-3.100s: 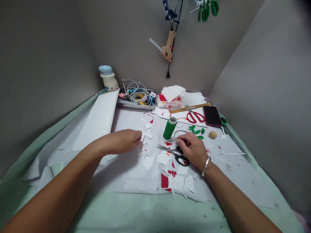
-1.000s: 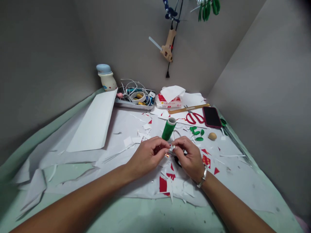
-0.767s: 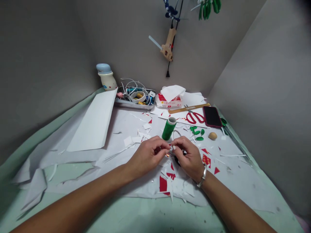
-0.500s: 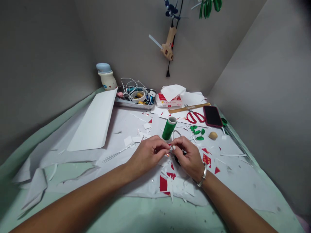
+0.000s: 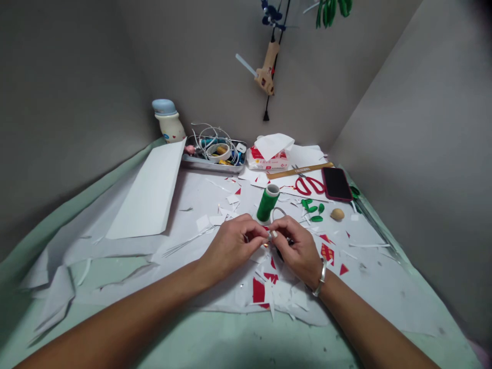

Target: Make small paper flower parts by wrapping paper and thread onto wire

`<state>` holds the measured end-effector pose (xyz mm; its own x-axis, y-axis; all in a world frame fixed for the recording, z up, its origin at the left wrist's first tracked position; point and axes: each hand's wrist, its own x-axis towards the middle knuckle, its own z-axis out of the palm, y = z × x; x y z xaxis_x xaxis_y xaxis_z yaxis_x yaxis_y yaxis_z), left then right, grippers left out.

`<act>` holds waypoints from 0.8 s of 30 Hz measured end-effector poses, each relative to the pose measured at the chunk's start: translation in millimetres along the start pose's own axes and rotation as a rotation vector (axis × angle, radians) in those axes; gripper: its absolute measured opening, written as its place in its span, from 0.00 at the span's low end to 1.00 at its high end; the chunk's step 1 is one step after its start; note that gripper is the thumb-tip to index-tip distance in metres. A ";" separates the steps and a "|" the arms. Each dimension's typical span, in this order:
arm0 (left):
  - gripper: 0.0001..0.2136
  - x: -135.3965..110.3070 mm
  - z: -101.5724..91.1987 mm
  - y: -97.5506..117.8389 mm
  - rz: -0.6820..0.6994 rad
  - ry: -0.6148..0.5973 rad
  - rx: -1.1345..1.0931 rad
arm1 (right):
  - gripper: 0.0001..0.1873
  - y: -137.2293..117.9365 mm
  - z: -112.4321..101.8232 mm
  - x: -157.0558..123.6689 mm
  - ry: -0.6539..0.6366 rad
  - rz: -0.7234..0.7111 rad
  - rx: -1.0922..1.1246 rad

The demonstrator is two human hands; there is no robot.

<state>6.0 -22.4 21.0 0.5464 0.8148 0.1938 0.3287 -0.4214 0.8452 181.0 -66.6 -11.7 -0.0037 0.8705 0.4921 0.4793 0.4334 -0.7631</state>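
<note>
My left hand [image 5: 235,242] and my right hand [image 5: 295,245] meet over the middle of the table, their fingertips pinched close together. Between them is something tiny and pale, too small to name. A silver bracelet [image 5: 321,278] circles my right wrist. Just beyond the fingers a spool of green thread [image 5: 266,205] stands upright. Under my right hand a dark object is partly hidden. Red and white paper scraps, among them a red piece [image 5: 259,290], lie below the hands. Several thin wires [image 5: 188,242] rest left of my left hand.
A metal tray [image 5: 215,165] of spools and tape stands at the back, beside a tissue pack [image 5: 268,159]. Red-handled scissors [image 5: 308,185], a phone [image 5: 336,184], green leaf pieces [image 5: 316,219] and a brown lump [image 5: 337,214] lie right. A glue gun [image 5: 267,69] hangs on the wall.
Both hands stay nearly in place. The fingertips of my right hand have shifted very slightly to the left, against those of my left hand.
</note>
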 end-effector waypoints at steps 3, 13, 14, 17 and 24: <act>0.06 -0.2 0.5 0.8 -0.006 0.009 0.008 | 0.07 0.3 0.2 -0.2 -0.002 -0.003 -0.002; 0.06 -0.6 2.3 0.4 -0.039 0.020 0.012 | 0.07 0.9 0.8 -0.9 0.000 -0.011 -0.017; 0.06 -0.6 2.1 0.4 -0.042 0.015 0.011 | 0.07 0.7 0.8 -1.0 -0.003 -0.011 -0.019; 0.06 -0.5 1.6 0.9 -0.050 0.010 0.006 | 0.07 0.2 0.2 -0.8 -0.006 -0.011 -0.026; 0.06 -0.8 1.0 3.2 -0.072 -0.003 -0.011 | 0.08 -0.2 0.0 0.3 0.000 -0.020 -0.023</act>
<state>7.5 -24.8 23.1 0.5238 0.8417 0.1313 0.3586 -0.3577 0.8622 180.9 -66.5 -11.5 -0.0137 0.8617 0.5073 0.4993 0.4454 -0.7432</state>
